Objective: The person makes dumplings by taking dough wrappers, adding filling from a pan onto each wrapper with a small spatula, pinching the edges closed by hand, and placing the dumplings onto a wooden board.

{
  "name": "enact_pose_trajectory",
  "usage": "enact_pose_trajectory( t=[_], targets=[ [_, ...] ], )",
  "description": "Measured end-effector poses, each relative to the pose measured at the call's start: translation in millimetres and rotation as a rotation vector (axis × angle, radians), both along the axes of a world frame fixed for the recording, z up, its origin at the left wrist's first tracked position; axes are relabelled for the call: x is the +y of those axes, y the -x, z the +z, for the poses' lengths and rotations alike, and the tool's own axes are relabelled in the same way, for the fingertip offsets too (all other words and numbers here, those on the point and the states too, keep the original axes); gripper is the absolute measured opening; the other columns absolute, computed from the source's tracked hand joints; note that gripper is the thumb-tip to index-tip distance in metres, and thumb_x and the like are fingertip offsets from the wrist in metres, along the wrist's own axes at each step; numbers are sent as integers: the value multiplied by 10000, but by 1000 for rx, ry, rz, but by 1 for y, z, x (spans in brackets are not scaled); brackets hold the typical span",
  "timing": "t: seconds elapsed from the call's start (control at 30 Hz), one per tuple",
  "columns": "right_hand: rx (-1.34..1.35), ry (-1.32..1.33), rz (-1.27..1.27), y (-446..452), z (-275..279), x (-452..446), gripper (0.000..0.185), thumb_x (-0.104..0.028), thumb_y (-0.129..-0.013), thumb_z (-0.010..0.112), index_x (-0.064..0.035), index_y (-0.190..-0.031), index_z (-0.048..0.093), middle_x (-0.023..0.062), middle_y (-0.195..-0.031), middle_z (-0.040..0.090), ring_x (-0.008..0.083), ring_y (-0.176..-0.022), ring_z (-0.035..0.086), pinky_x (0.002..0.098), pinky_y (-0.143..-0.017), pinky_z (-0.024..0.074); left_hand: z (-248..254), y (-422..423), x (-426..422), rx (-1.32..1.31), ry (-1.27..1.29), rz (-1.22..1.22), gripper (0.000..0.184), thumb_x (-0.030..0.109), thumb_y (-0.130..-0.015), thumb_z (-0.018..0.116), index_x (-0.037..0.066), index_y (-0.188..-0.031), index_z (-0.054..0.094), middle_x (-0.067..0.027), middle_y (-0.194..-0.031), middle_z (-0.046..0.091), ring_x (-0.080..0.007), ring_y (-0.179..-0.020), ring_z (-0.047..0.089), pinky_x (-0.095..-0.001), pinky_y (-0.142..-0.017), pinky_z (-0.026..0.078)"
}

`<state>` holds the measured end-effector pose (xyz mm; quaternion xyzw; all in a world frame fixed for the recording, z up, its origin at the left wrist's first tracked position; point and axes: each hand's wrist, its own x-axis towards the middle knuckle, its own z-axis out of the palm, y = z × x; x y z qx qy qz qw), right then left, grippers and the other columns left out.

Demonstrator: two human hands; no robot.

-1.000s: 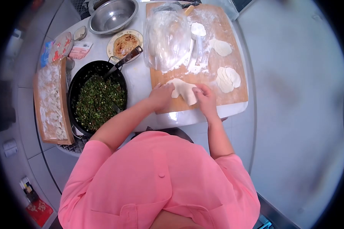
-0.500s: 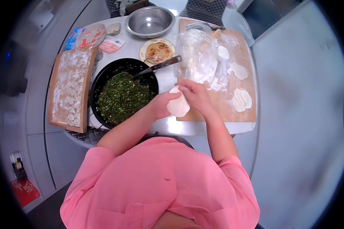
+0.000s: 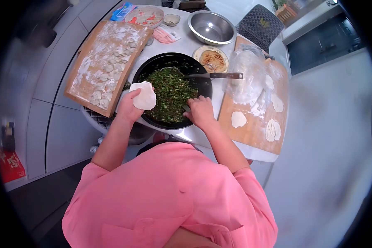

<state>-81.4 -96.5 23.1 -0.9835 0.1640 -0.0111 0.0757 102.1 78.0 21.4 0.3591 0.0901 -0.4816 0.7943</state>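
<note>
My left hand (image 3: 130, 108) holds a round white dumpling wrapper (image 3: 144, 96) over the left rim of a black pot (image 3: 206, 89). Thumb and fingers grip the wrapper's lower left edge, and its face lies flat and open. Chopped green filling (image 3: 169, 93) with pale bits fills much of the pot. Over the pot's right side is my right hand (image 3: 201, 111), its fingers curled down at the filling. A small greyish piece shows by those fingertips, too unclear to name. A knife-like tool with a dark handle (image 3: 227, 75) rests across the pot's rim.
At left, a floured wooden board (image 3: 80, 76) carries rows of dumplings (image 3: 107, 76). On the right board (image 3: 248, 134) lie a loose wrapper (image 3: 238, 119), overlapping wrappers (image 3: 273, 130) and a plastic-covered dough mass (image 3: 246, 76). A steel bowl (image 3: 212, 27) and a plate with a browned flatbread (image 3: 213, 61) stand behind.
My hands have parted. The left carried the wrapper leftward to the pot's rim, while the right moved from the board's edge into the pot. A loose wrapper now shows on the right board.
</note>
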Motion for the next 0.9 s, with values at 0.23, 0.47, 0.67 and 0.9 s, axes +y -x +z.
enact_pose_trajectory(
  t=[0.23,0.47,0.67,0.9],
  targets=[
    [307,246,76,-15,-26,-1,132,-141,-753,539,-113,-790,662,58,-841,642,211,-866,572,334,-716,394,3,-10,30,113,-8,8,413,115,-877,413,-50,-1256,393,-208,-1183,520,-335,-1096,522,-453,-955,405],
    [299,270,23,-17,-12,-19,144,-131,-770,521,-53,-812,634,109,-838,634,248,-791,630,345,-612,507,-4,-10,46,-89,0,-111,406,116,-873,403,-70,-1234,401,-212,-1165,525,-334,-1082,525,-437,-951,405],
    [201,233,-218,-22,-1,-57,154,-110,-791,489,-25,-795,617,154,-756,635,316,-706,632,402,-653,516,6,-8,55,167,-91,-23,398,116,-875,395,-83,-1220,406,-225,-1151,527,-333,-1069,530,-423,-936,413],
    [314,-157,-268,-17,-20,4,168,-108,-732,522,-59,-807,665,175,-832,644,336,-809,620,420,-725,497,2,-12,69,-108,-133,-113,394,113,-874,401,-80,-1217,410,-222,-1142,532,-324,-1059,535,-419,-924,420]
  ],
)
